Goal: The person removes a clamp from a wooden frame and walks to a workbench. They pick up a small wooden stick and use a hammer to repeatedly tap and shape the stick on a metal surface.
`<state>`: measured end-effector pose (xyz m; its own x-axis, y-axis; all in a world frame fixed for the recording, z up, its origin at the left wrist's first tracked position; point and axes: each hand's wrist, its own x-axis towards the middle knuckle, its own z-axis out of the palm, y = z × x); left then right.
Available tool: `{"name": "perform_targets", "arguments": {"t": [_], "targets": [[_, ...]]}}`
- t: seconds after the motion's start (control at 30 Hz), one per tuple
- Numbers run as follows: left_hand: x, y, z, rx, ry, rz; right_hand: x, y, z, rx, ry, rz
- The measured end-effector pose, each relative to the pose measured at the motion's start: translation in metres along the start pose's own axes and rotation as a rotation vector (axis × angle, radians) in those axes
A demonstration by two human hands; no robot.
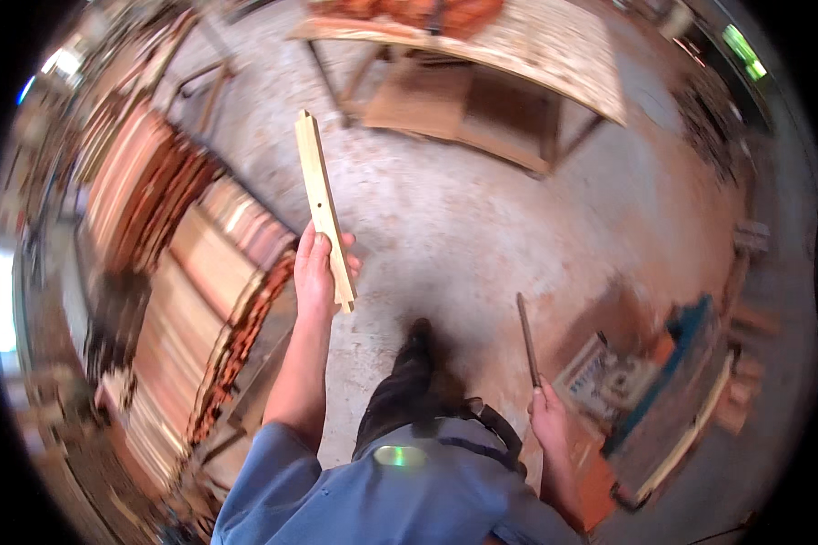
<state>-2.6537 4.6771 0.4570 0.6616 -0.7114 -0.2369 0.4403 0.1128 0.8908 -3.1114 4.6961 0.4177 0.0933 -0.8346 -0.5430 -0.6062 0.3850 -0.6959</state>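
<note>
My left hand [314,269] is closed around the lower part of a pale wooden rail [314,173], held up at a slight tilt. The rail has a narrower tongue at each end and a small dark hole near its middle. Out to the right, my right hand [548,411] grips the lower end of a long, thin, dark bar [526,336], perhaps a file; its far end points up and forward. The two pieces are well apart, and neither touches a bench or the floor.
Stacked wooden boards [182,300] stand close on the left. Ahead is a worktable [536,54] with a lower shelf and orange-red pieces on top. A machine with a blue edge [663,372] stands at the right. Dusty concrete floor [445,227] lies between them.
</note>
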Motion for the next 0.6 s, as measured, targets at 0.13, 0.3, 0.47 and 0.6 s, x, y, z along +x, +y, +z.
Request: {"name": "perform_targets", "arguments": {"t": [0.13, 0.3, 0.47, 0.6], "targets": [[-0.045, -0.055, 0.111, -0.009, -0.198, -0.172, -0.053, 0.038, -0.03, 0.092, 0.099, 0.128], [-0.162, -0.139, 0.218, 0.189, -0.495, -0.314, -0.139, 0.109, -0.073, 0.303, 0.31, 0.116], [-0.329, -0.224, 0.295, 0.262, -0.905, -0.59, -0.235, 0.206, -0.125, 0.368, 0.581, 0.1], [-0.44, -0.301, 0.352, 0.571, -1.225, -0.695, -0.309, 0.278, -0.146, 0.58, 0.817, 0.206]]}}
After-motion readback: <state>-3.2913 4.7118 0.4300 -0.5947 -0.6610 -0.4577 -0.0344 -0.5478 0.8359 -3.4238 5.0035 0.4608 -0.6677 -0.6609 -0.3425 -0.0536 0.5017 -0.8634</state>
